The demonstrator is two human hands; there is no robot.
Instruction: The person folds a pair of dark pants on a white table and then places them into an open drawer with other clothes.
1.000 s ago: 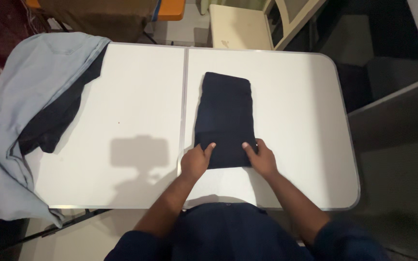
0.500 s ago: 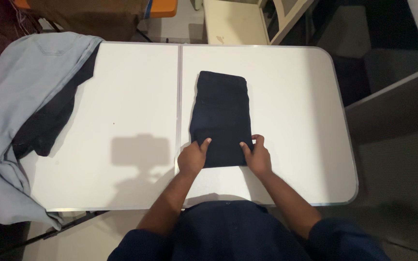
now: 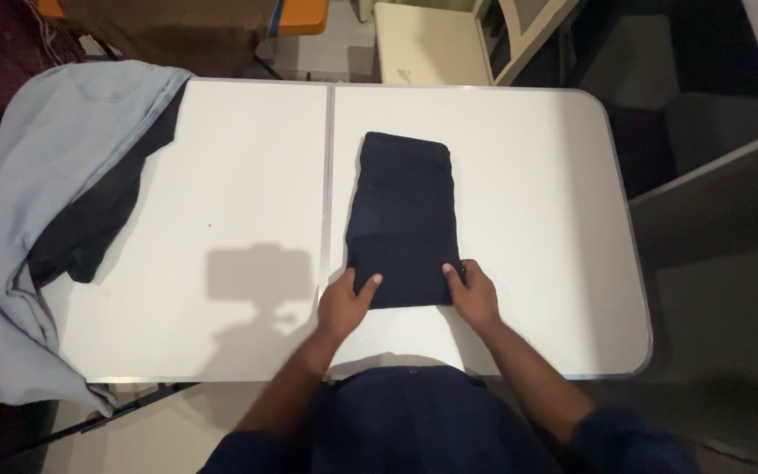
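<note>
A folded dark navy garment (image 3: pixel 405 215) lies lengthwise on the white folding table (image 3: pixel 528 202), just right of the table's centre seam. My left hand (image 3: pixel 344 303) grips its near left corner, thumb on top of the cloth. At the near right corner my right hand (image 3: pixel 474 294) pinches the edge the same way. Both forearms reach in from the bottom of the view.
A light blue garment (image 3: pixel 41 193) drapes over the table's left end, with a dark garment (image 3: pixel 103 215) lying partly under it. A pale chair or cabinet (image 3: pixel 432 39) stands beyond the far edge. Dark steps or furniture sit to the right.
The hands stay on the garment's near corners. The view has shifted slightly, and the garment looks unchanged on the table.
</note>
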